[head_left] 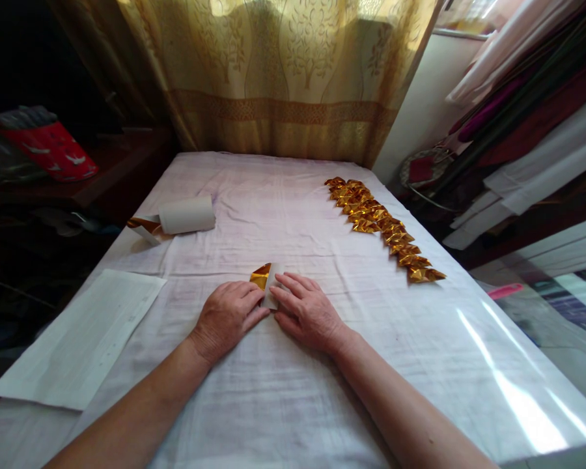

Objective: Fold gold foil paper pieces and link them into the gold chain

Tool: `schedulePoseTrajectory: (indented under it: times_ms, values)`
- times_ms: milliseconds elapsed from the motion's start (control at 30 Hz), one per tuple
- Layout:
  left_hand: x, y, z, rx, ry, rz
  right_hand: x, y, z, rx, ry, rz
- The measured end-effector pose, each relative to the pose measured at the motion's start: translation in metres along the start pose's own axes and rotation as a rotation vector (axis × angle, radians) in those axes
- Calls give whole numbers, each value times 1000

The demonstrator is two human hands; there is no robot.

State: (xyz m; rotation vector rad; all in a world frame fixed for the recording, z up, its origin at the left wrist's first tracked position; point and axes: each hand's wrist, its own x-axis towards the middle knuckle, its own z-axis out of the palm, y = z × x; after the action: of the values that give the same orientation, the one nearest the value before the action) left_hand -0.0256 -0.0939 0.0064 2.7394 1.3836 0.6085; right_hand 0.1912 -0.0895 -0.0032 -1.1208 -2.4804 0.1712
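Note:
A small piece of gold foil paper (260,276) with a pale back lies partly folded on the white cloth, between my two hands. My left hand (228,314) grips its left side, fingers bent close together and thumb at the near edge. From the right, my right hand (306,309) has its fingertips on the pale folded part, with the thumb tucked near the lower edge. The fingers hide part of the paper. Off to the right, several folded gold foil pieces (371,212) lie in a slanting, overlapping row.
White cloth (283,404) covers the table. At the left are a pale paper roll (188,215) with gold foil at its end and a flat white sheet (85,335). A red pen holder (53,146) stands on a dark side table. Behind hangs a gold curtain (273,71); clothes (532,150) hang right.

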Motion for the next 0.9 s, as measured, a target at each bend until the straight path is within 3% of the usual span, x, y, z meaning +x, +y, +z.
schedulePoseTrajectory:
  times_ms: [200,367,700,900]
  values:
    - [-2,-5,1,-18,45,44,8,1,1,-50,15,-80]
    - [-4,-10,0,-80,79,80,7,6,10,46,96,-80]
    - [-3,-10,10,-221,101,-51,22,2,20,243,161,179]
    - [-3,-9,7,-240,107,-63,25,-5,21,231,172,235]
